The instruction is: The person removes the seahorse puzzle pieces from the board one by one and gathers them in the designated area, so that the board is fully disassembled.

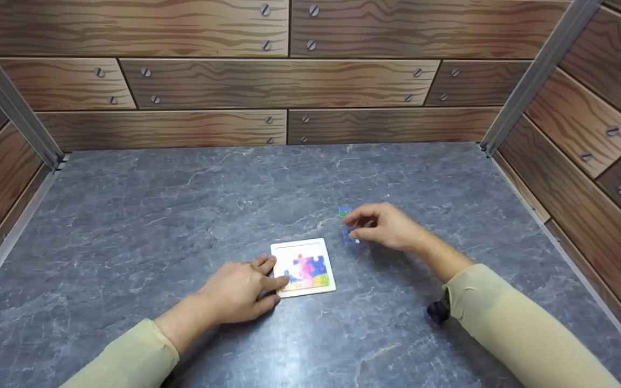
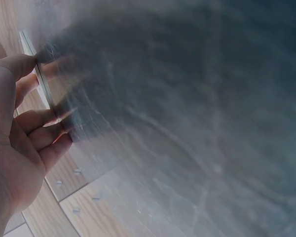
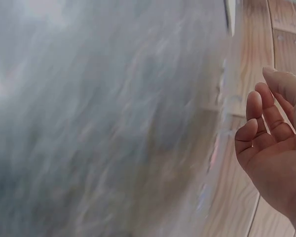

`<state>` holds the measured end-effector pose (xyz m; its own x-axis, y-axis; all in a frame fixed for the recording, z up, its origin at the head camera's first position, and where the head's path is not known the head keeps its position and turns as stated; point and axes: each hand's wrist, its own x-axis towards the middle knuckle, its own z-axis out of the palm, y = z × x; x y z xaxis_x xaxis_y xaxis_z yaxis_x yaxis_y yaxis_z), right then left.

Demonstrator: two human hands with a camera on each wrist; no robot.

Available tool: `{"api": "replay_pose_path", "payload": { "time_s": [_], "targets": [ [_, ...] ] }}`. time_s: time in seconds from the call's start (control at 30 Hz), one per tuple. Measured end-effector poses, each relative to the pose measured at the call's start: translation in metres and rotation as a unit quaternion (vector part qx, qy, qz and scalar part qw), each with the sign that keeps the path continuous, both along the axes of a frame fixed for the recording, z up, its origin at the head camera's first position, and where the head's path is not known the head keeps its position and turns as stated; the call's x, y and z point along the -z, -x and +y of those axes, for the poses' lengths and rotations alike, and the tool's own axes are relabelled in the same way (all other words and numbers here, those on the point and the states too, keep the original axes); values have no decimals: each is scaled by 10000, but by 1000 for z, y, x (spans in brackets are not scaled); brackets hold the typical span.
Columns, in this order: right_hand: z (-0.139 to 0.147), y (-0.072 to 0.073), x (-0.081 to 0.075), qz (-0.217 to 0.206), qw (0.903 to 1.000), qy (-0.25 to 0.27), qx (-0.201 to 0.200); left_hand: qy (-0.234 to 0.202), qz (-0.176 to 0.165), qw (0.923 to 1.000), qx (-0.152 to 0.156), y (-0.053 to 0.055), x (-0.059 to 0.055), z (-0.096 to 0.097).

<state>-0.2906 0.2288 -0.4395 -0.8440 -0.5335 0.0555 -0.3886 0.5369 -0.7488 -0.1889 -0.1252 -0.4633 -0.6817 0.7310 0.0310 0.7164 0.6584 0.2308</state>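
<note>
A small white jigsaw tray (image 1: 298,243) lies flat, partly filled with pink, blue and yellow pieces (image 1: 307,269). My left hand (image 1: 238,289) rests at its left side, one finger reaching over the pieces and the thumb by the lower left corner. The left wrist view has the tray edge-on, against the fingers. My right hand (image 1: 388,225) hovers right of the tray with fingers bent and apart from the thumb, nothing visible between them. Below its fingertips lie a blue-green jigsaw piece (image 1: 344,210) and a blue jigsaw piece (image 1: 349,237), both partly covered by the fingers.
The grey marbled tabletop (image 1: 181,205) stretches around the tray. Wood-patterned panels (image 1: 278,83) close off the back and both sides, with metal posts at the rear corners. A dark object (image 1: 439,311) sits at the right sleeve's cuff.
</note>
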Motion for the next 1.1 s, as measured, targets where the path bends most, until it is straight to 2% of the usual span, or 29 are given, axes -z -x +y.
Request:
{"api": "replay_pose_path", "payload": {
  "time_s": [0.17,0.4,0.53,0.77,1.1],
  "targets": [
    [-22,-7,-4,-28,9996,-8,-289,54,0,10000,-6,1,-1,-1],
    [-52,-13,3,85,9963,37,-854,100,107,9999,2,1,-1,-2],
    [-67,-15,5,6,9939,-51,-1104,56,203,9998,59,1,0,-3],
    [-79,-15,15,-270,9921,-100,-1221,136,313,9993,130,0,0,-1],
    [-79,-15,22,-340,9907,-71,-1315,139,611,9977,244,-2,0,1]
  ]
}}
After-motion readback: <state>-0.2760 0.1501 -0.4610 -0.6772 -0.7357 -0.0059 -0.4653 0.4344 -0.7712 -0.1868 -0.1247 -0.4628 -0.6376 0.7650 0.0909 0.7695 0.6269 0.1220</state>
